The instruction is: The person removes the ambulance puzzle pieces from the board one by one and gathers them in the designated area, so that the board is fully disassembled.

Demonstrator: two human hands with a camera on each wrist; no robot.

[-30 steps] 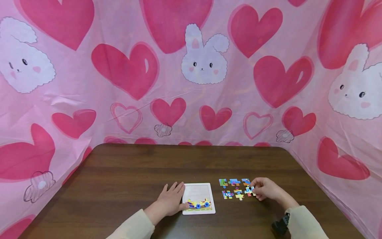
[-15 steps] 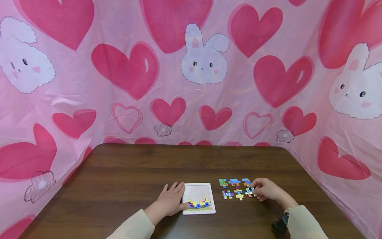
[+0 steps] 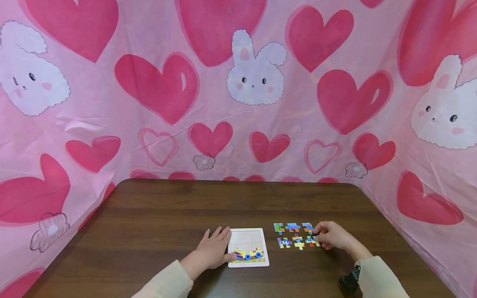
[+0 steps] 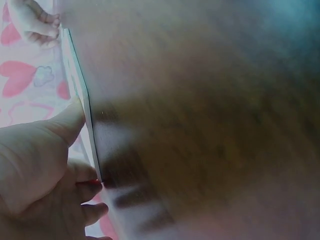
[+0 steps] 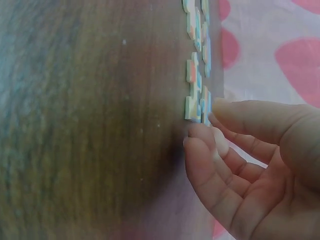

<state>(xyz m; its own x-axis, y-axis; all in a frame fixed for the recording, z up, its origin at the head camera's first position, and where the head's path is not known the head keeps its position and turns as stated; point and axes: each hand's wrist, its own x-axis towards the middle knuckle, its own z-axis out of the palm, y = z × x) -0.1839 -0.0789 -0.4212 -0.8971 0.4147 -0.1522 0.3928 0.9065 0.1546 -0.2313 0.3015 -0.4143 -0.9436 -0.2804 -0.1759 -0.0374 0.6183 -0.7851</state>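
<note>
My left hand (image 3: 212, 250) lies with its fingers spread at the left side of a white puzzle tray (image 3: 266, 248). Its thumb rests over the tray's lower left, beside a yellow truck picture (image 3: 247, 254) in the bottom part. In the left wrist view, the thumb (image 4: 70, 120) touches the tray's edge (image 4: 90, 135). To the right, loose jigsaw pieces (image 3: 292, 227) lie in two rows. With curled fingers my right hand (image 3: 335, 236) pinches the right end of a jigsaw piece (image 3: 311, 240) in the lower row. Its fingertips partly hide one another in the right wrist view.
A brown wooden table (image 3: 167, 207) carries everything. Behind it and at the sides hangs a pink cloth (image 3: 216, 95) with hearts and rabbits. A black strap device (image 3: 350, 281) sits at the right wrist, by the sleeve.
The jigsaw piece at my right fingertips has turned slightly and now lies more in line with its row. My right hand has barely shifted; the left hand and the tray stay still.
</note>
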